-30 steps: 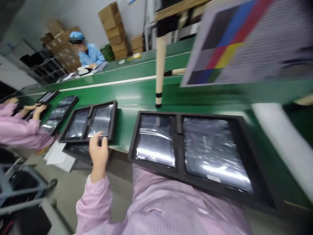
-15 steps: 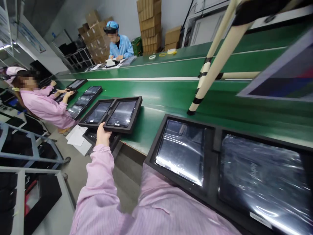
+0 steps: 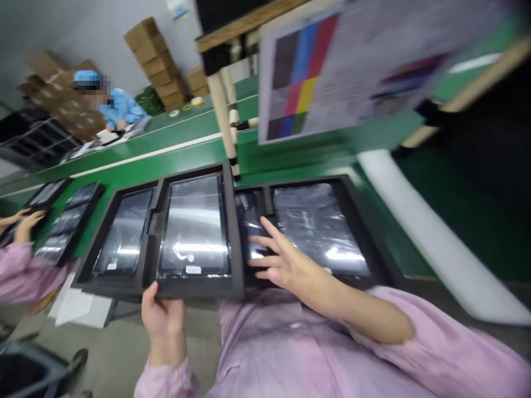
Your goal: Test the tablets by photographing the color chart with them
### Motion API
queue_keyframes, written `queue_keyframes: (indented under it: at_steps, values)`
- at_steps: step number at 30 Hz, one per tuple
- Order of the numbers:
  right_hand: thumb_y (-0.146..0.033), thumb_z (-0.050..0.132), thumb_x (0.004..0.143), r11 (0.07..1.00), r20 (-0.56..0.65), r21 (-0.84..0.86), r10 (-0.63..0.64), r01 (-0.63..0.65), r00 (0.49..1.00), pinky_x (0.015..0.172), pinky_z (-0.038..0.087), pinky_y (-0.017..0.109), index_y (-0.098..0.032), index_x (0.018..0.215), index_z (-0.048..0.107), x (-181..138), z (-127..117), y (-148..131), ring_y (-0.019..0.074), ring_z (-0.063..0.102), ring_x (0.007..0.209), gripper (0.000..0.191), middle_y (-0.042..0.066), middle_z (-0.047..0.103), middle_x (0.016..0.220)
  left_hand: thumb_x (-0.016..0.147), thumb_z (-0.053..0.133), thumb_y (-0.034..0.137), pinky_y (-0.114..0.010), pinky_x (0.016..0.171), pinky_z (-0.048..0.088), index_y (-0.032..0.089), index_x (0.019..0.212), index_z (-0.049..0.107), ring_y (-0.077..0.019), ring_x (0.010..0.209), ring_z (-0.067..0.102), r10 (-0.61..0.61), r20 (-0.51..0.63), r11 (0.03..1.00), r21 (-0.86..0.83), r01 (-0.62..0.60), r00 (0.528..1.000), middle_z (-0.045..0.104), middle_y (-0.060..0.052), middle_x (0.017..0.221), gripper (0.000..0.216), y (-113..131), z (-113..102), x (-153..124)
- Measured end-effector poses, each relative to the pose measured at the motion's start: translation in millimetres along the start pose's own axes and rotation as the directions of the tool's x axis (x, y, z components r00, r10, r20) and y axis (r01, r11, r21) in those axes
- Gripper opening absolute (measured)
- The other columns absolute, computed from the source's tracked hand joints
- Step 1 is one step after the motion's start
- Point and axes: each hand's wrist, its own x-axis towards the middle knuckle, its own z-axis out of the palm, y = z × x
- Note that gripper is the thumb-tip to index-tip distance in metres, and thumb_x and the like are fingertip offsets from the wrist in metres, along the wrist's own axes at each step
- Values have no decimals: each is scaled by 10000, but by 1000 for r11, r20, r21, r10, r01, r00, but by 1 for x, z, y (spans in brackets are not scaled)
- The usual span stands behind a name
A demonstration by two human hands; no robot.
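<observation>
My left hand (image 3: 164, 320) grips the front edge of a black foam tray (image 3: 151, 243), thumb on top and fingers beneath. Two tablets in clear film lie in its recesses: one on the left (image 3: 124, 232) and a larger-looking one on the right (image 3: 194, 221). My right hand (image 3: 277, 257) is open, fingers spread, above a second black foam tray (image 3: 360, 221). A film-wrapped tablet (image 3: 319, 221) lies in that tray's right recess. Its left recess holds another device, partly covered by my fingers and the first tray.
A printed colour chart (image 3: 298, 83) hangs from a pole frame (image 3: 224, 110) over the green bench (image 3: 174, 160). A roll of white foam sheet (image 3: 440, 237) slants at right. Co-workers sit left, one in blue (image 3: 120, 108); another's hand (image 3: 29, 224) is near more trays (image 3: 70, 215).
My left hand has brought the two-tablet tray rightward and closer, against the second tray. My right hand has come into view with fingers spread. The camera view has turned right.
</observation>
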Motion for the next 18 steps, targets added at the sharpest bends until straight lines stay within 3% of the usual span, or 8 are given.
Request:
queue_keyframes:
  at_steps: [2, 4, 8, 10, 13, 15, 17, 18]
  values:
    - [-675, 656, 826, 990, -206, 125, -36, 63, 978, 1082, 528, 454, -264, 1654, -88, -4, -1, -6, 294, 533, 1375, 1187, 162, 200, 1677, 757, 701, 383, -321, 860, 601, 271, 776, 740, -209, 855, 739, -79, 155, 991, 122, 60, 985, 758, 22, 748, 121, -29, -2, -32]
    - [-584, 706, 822, 990, -431, 75, -78, 122, 899, 1175, 440, 376, -208, 1664, 35, -19, -22, -11, 267, 411, 1478, 1141, 123, 181, 1691, 704, 778, 569, -371, 925, 592, 298, 799, 759, -255, 967, 739, -216, 346, 958, 253, 131, 913, 785, 1, 821, 288, -59, -1, -57]
    - [-366, 616, 927, 998, -603, 19, -39, 64, 797, 1150, 397, 266, -145, 1643, 187, -59, -90, -6, 189, 439, 1452, 863, 99, 324, 1642, 598, 722, 860, -460, 1018, 539, 277, 864, 768, -307, 1070, 708, -490, 640, 844, 517, 139, 591, 795, -68, 946, 643, -110, 17, -84]
    - [-322, 513, 984, 999, -642, -48, -12, -25, 766, 1105, 410, 276, -109, 1631, 223, -69, -122, 3, 168, 503, 1384, 740, 114, 429, 1576, 624, 687, 883, -458, 929, 572, 206, 853, 772, -306, 961, 730, -615, 636, 761, 633, 140, 467, 784, -127, 906, 720, -128, 27, -85]
    - [-399, 551, 938, 884, -711, -364, -61, -292, 701, 1054, 459, 362, -90, 1519, 486, -73, -158, 26, 234, 611, 1217, 661, 135, 638, 1342, 676, 669, 865, -396, 753, 594, 118, 809, 759, -278, 815, 735, -724, 567, 660, 736, 153, 392, 766, -191, 876, 765, -137, 33, -75]
    - [-479, 572, 879, 695, -763, -575, -264, -433, 590, 983, 502, 422, -96, 1293, 710, -79, -175, 45, 295, 641, 1107, 580, 172, 682, 1198, 720, 679, 820, -359, 730, 586, 103, 764, 739, -260, 798, 733, -770, 526, 601, 787, 136, 360, 762, -200, 869, 721, -127, 28, -62]
    - [-562, 532, 875, 518, -762, -647, -476, -559, 440, 959, 496, 500, -94, 1212, 756, -92, -192, 64, 362, 615, 1130, 619, 242, 617, 1274, 745, 726, 746, -332, 731, 580, 97, 741, 735, -255, 817, 732, -799, 494, 553, 827, 96, 343, 759, -195, 852, 649, -104, 16, -44]
    - [-611, 512, 882, 443, -773, -616, -496, -651, 395, 972, 466, 561, -107, 1275, 727, -100, -201, 74, 408, 576, 1191, 675, 272, 555, 1359, 737, 767, 702, -319, 726, 577, 93, 760, 748, -257, 840, 730, -809, 481, 532, 843, 74, 338, 760, -194, 862, 609, -87, 9, -34]
